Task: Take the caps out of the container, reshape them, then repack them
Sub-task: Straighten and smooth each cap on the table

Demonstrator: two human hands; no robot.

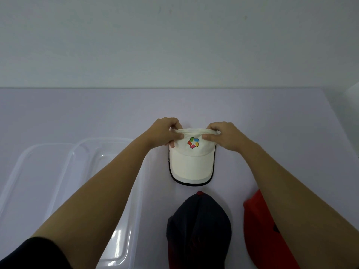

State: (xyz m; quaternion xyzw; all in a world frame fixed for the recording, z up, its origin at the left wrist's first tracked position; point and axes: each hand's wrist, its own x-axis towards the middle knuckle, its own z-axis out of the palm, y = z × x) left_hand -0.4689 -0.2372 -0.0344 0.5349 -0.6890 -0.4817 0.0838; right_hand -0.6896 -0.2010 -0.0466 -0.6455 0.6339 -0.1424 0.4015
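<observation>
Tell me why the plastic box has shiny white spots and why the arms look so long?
Head view: light bounces off the clear container, making white glare patches at its near end; the wide-angle lens stretches the forearms toward the bottom corners; the white cap looks sharp.

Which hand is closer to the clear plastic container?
Left. The left hand holds the white cap just right of the container; the right hand holds the cap's other side.

Dim, even light; soft shadows; wide-angle edge distortion
</observation>
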